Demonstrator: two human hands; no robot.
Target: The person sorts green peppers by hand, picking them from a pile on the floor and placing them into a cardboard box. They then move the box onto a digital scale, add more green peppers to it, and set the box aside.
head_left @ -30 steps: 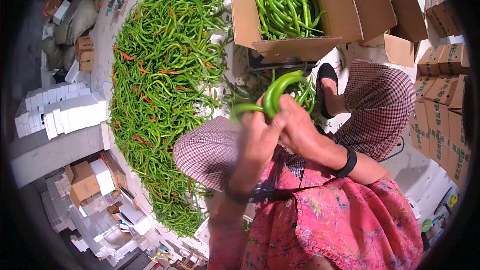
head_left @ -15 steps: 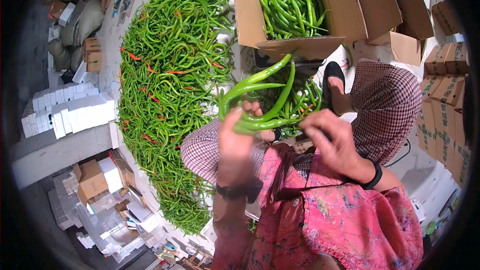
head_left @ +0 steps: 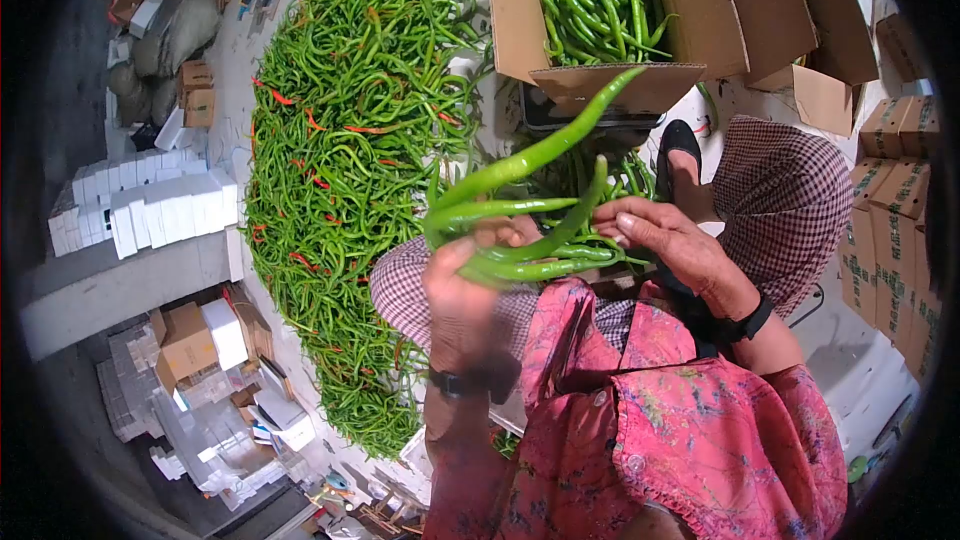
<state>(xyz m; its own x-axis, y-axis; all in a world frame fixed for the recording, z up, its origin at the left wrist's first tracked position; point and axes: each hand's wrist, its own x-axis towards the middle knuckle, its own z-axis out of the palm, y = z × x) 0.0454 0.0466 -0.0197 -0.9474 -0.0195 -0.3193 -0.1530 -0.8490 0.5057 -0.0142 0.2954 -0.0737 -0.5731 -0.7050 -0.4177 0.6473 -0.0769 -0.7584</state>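
Observation:
My left hand (head_left: 462, 285), slightly blurred, is closed around several long green chili peppers (head_left: 545, 150) that fan out to the right and upward. Close to their lower ends, my right hand (head_left: 675, 245) has its fingers curled in a pinch at a green chili pepper (head_left: 580, 252); its fingertips partly cover the contact. Below and behind both hands lie more loose green chili peppers (head_left: 632, 178), partly hidden. A large heap of green chili peppers (head_left: 360, 160), with some red ones among them, spreads over the floor to the left.
An open cardboard box (head_left: 515, 20) holding green chili peppers stands ahead, its front flap folded out. More open boxes (head_left: 835, 10) are at the upper right. Printed cartons (head_left: 885, 250) are stacked at far right. White boxes (head_left: 170, 205) sit at left. My knees flank the work area.
The peppers in my left hand have swung, the longest now reaching farther up and right. My right hand has shifted slightly, and its fingers are more curled. The view has moved a little.

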